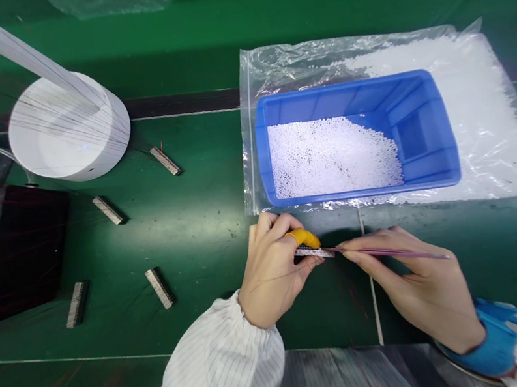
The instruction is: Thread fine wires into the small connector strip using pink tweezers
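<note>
My left hand [274,270], with a yellow finger cot on one finger, pinches a small ridged strip [315,252] just below the blue bin. My right hand [418,289] holds a thin pinkish tool [397,252] like tweezers, its tip at the right end of the strip. Many small white beads [331,155] lie in the blue bin [362,193]. Similar strips rest on the green table at the left: one [165,161] near the white round base, another [108,210] lower left, and two more [160,288] [77,304] nearer the front.
Under the bin lies a clear plastic bag [488,115] full of white material. A white round base [69,129] with a slanted pole stands at the upper left. Beside it, a dark box [19,246] bears a yellow label. Thin wires cross the left side.
</note>
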A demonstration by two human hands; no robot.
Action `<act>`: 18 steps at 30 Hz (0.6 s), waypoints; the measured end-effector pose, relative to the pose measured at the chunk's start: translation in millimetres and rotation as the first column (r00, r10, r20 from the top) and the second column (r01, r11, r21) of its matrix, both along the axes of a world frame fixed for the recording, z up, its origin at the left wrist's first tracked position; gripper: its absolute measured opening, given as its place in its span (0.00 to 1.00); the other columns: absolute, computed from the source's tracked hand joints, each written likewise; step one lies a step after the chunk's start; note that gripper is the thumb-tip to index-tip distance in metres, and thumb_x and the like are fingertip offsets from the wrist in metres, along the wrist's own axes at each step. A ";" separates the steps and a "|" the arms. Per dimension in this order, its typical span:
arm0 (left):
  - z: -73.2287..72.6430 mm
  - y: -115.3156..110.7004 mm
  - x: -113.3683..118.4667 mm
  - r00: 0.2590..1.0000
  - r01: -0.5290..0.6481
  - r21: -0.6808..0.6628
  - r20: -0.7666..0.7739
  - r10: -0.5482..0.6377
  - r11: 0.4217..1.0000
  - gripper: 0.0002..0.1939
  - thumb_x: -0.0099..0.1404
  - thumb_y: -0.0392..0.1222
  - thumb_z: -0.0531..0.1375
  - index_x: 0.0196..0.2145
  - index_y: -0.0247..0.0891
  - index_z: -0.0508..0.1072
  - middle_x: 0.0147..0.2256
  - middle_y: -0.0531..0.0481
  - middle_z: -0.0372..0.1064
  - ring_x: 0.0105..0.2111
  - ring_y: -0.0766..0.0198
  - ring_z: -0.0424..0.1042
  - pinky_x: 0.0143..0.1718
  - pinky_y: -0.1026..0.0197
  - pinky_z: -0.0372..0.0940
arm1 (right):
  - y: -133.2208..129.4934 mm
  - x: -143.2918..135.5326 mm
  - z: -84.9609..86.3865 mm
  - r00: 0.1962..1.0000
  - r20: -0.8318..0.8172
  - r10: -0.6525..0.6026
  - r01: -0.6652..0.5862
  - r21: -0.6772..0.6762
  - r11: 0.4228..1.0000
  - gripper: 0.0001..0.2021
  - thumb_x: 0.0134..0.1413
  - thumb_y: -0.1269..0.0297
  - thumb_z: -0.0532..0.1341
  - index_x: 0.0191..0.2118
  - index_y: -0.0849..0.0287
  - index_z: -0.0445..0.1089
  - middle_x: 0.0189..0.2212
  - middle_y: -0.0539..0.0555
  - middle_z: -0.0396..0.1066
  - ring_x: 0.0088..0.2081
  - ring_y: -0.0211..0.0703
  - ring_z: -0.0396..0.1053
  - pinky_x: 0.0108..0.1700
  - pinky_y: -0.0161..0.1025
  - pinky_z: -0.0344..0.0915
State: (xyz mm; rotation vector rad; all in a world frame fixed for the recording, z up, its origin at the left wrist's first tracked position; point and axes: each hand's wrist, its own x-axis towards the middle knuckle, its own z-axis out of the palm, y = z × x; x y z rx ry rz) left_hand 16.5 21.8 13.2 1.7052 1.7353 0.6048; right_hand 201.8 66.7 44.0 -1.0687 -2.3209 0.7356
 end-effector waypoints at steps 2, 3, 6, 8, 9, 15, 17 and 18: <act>0.5 0.2 -0.4 1.000 -0.004 0.005 0.006 0.004 1.000 0.12 0.62 0.50 0.61 0.35 0.38 0.75 0.41 0.50 0.65 0.43 0.66 0.57 0.42 0.61 0.54 | 0.1 0.6 -0.3 1.000 0.004 0.001 -0.001 0.009 1.000 0.08 0.52 0.73 0.62 0.39 0.56 0.71 0.37 0.43 0.73 0.37 0.25 0.69 0.40 0.29 0.64; 0.3 0.1 -0.5 1.000 -0.006 0.008 0.007 0.005 1.000 0.12 0.61 0.50 0.61 0.35 0.38 0.75 0.41 0.50 0.65 0.43 0.66 0.57 0.42 0.61 0.54 | 0.2 0.8 -0.5 1.000 0.007 0.002 -0.002 0.011 1.000 0.08 0.52 0.73 0.62 0.39 0.56 0.71 0.36 0.44 0.72 0.37 0.25 0.69 0.40 0.29 0.63; -1.1 -0.4 -0.7 1.000 -0.009 0.038 0.003 0.009 0.999 0.12 0.61 0.50 0.62 0.36 0.39 0.75 0.40 0.50 0.65 0.43 0.66 0.56 0.41 0.61 0.53 | 0.7 0.6 -1.0 1.000 0.008 0.008 -0.008 0.011 1.000 0.09 0.52 0.74 0.62 0.40 0.56 0.70 0.37 0.42 0.72 0.37 0.24 0.69 0.40 0.28 0.63; -1.6 -0.7 -0.4 1.000 -0.006 0.059 0.007 0.006 0.998 0.10 0.62 0.49 0.61 0.37 0.41 0.75 0.39 0.51 0.65 0.42 0.67 0.56 0.40 0.62 0.52 | 0.8 0.0 -0.9 1.000 0.010 0.015 -0.015 0.016 1.000 0.11 0.51 0.74 0.63 0.40 0.55 0.70 0.37 0.41 0.72 0.38 0.22 0.68 0.41 0.28 0.63; -1.5 -0.8 -0.2 1.000 -0.005 0.064 0.011 0.004 0.998 0.10 0.62 0.49 0.61 0.37 0.42 0.75 0.39 0.52 0.65 0.42 0.67 0.56 0.40 0.62 0.52 | 0.7 -0.4 -0.4 1.000 0.012 0.020 -0.021 0.024 1.000 0.11 0.51 0.75 0.63 0.41 0.55 0.69 0.37 0.41 0.72 0.38 0.22 0.68 0.41 0.28 0.62; 4.5 1.7 0.3 1.000 -0.011 0.008 0.026 0.011 1.000 0.09 0.62 0.48 0.61 0.35 0.41 0.76 0.39 0.51 0.65 0.42 0.66 0.56 0.41 0.61 0.52 | -4.3 -3.3 6.2 0.997 0.069 0.039 -0.045 0.084 0.995 0.12 0.50 0.75 0.63 0.42 0.57 0.69 0.37 0.43 0.71 0.37 0.23 0.67 0.40 0.30 0.60; 5.6 2.4 0.1 0.999 -0.013 -0.010 0.036 0.013 1.000 0.09 0.63 0.47 0.60 0.35 0.41 0.76 0.39 0.50 0.66 0.42 0.66 0.56 0.41 0.60 0.51 | -6.0 -5.5 7.7 0.994 0.095 0.044 -0.054 0.111 0.992 0.12 0.50 0.76 0.63 0.42 0.58 0.68 0.37 0.44 0.71 0.36 0.24 0.67 0.39 0.31 0.58; 5.5 2.5 -0.1 0.999 -0.015 -0.012 0.041 0.015 1.000 0.08 0.63 0.47 0.60 0.35 0.41 0.76 0.39 0.51 0.66 0.42 0.66 0.56 0.41 0.60 0.51 | -6.6 -6.7 8.2 0.993 0.108 0.047 -0.061 0.125 0.990 0.12 0.50 0.76 0.63 0.42 0.58 0.68 0.37 0.44 0.71 0.36 0.24 0.66 0.38 0.31 0.57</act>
